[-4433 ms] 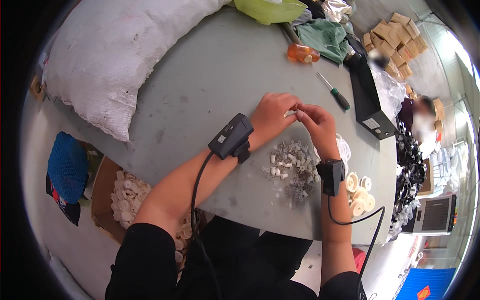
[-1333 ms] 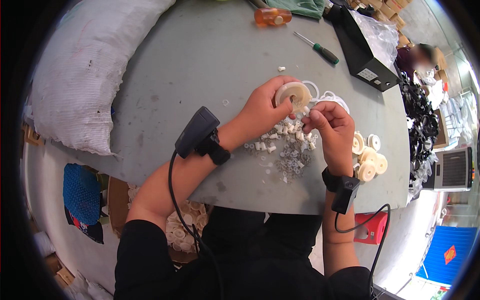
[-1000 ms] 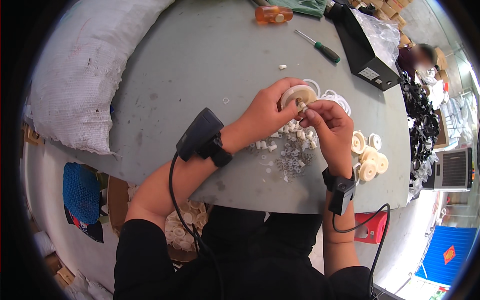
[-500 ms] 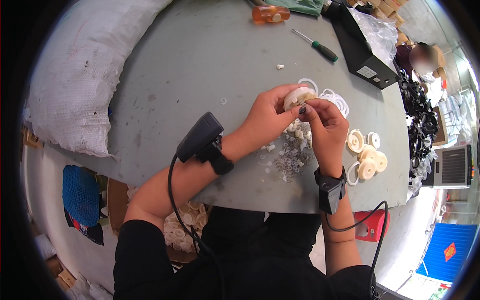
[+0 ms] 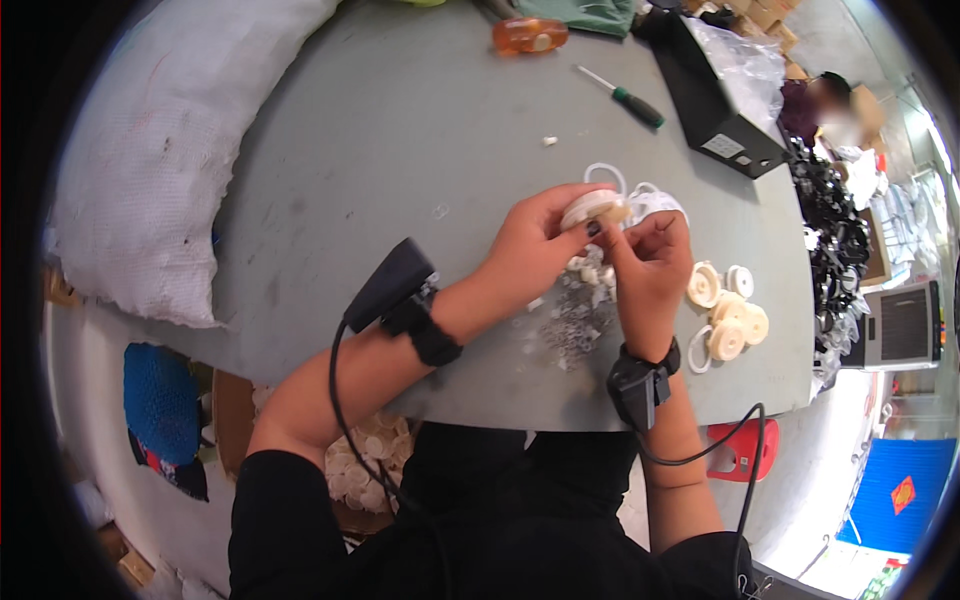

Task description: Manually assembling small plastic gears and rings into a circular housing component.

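My left hand (image 5: 540,235) is closed around a round cream-white plastic part (image 5: 592,207), held tilted above the table. Against its right side, my right hand (image 5: 652,258) has its thumb and fingers drawn together in a pinch. Whatever may be between those fingertips is hidden. Beneath both hands lies a pile of small clear and metallic-looking pieces (image 5: 575,325), with small white plastic pieces (image 5: 590,272) at its far side. Just beyond the held part are several white rings (image 5: 655,200). Cream round parts (image 5: 738,325) rest to the right of my right hand.
A screwdriver (image 5: 636,105), an orange bottle-like object (image 5: 530,36) and a black box (image 5: 715,100) lie at the far side of the grey table (image 5: 370,150). A large white woven sack (image 5: 150,170) fills the left. Below the table edge sits a carton of cream parts (image 5: 370,465).
My right hand has shifted slightly, its thumb and fingers now lower along the held part. The left hand keeps its hold. The whole view has moved a little.
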Demonstrator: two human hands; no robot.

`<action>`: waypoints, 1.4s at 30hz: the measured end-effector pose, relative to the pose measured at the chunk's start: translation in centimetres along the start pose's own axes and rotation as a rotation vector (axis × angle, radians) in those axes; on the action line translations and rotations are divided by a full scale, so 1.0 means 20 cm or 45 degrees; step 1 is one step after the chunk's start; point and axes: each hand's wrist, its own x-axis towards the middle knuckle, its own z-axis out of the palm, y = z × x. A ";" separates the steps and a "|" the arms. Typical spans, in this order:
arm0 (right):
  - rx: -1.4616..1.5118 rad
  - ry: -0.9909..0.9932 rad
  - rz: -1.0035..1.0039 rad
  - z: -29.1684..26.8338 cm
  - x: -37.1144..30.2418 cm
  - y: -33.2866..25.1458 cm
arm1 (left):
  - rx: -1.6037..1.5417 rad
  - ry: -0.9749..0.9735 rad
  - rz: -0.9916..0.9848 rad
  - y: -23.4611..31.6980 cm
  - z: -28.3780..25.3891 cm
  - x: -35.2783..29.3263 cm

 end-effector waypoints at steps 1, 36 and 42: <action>-0.076 0.000 0.045 -0.03 0.02 -0.02 | 0.082 0.016 -0.011 0.00 -0.01 0.00; 0.208 -0.368 0.340 -0.03 0.04 -0.05 | 0.028 -0.125 -0.212 0.02 -0.13 0.03; 0.144 -0.387 0.302 -0.03 0.03 -0.06 | 0.075 -0.066 -0.156 0.02 -0.10 0.01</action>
